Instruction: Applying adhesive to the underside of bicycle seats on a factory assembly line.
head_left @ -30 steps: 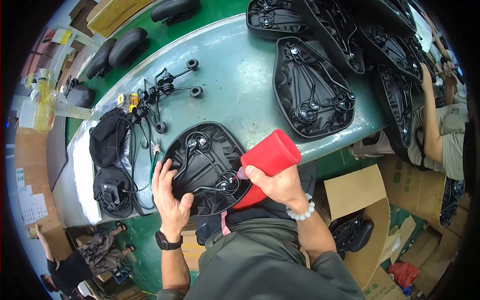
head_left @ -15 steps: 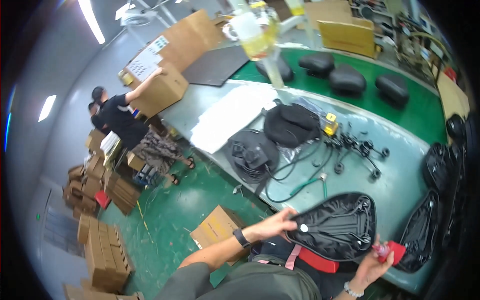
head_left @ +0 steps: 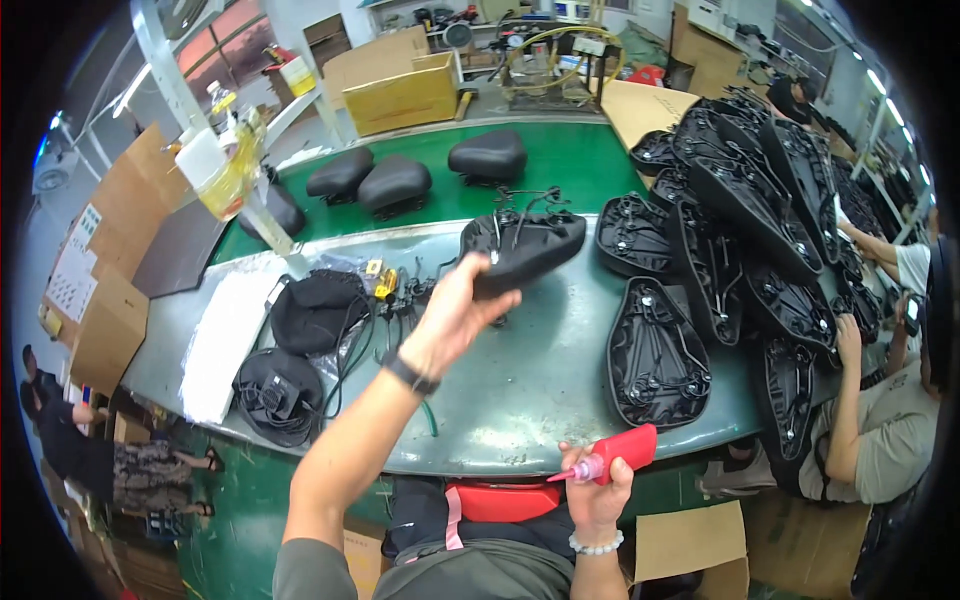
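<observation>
- Head view: the left hand [head_left: 452, 315] is at a black bicycle saddle [head_left: 530, 255], rail side up, over the far middle of the worktop [head_left: 480, 390]; its fingers meet the saddle's near-left end, but whether they are closed on it I cannot tell.
- The right hand [head_left: 600, 490] grips a red squeeze bottle [head_left: 630, 452] by the near edge, nozzle pointing left.
- A loose left hold could let the saddle tip or drop; squeezing the bottle too hard could dribble onto the red pouch [head_left: 503, 503] below.
- Pushed far right, the saddle could knock the saddle pile [head_left: 745, 205].
</observation>
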